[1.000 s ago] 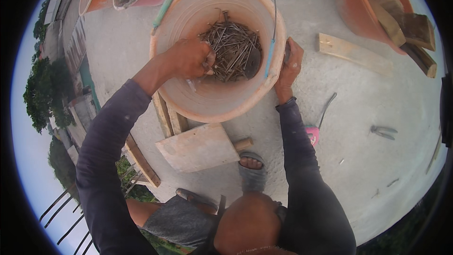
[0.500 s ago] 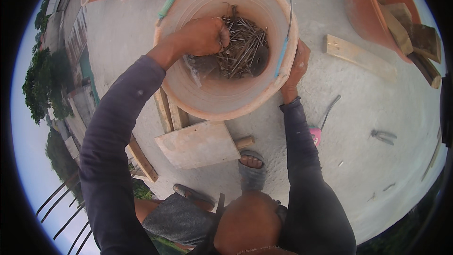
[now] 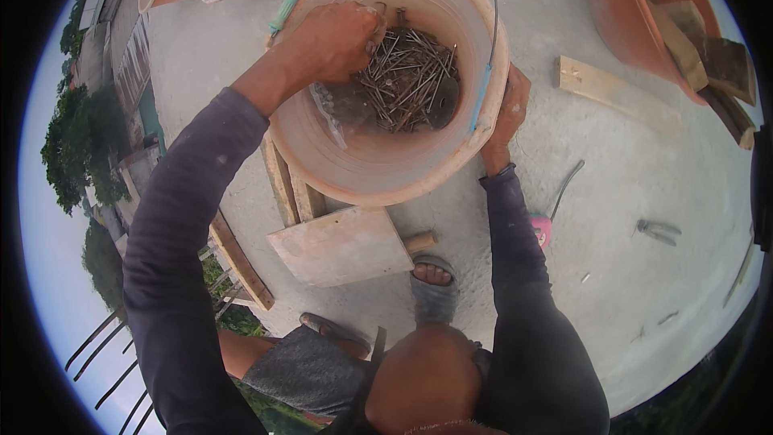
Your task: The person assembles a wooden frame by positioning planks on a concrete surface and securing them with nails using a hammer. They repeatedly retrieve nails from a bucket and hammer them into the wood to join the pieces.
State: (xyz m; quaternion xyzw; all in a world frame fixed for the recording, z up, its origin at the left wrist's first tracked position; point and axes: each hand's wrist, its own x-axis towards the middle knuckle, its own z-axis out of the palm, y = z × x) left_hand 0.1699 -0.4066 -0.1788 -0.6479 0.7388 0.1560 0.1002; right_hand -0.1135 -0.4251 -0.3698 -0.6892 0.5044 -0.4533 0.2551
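Inside the tilted orange bucket (image 3: pixel 386 169), the left hand (image 3: pixel 338 36) closes on the pile of nails (image 3: pixel 407 80), fingertips buried from sight, while the right hand (image 3: pixel 509 109) grips the bucket's outer rim, fingers hidden behind it.

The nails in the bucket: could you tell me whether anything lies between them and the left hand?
Nothing visible does. The left hand is inside the pale bucket, its fingers right at the nails. The right hand grips the bucket's outer rim, clear of the pile.
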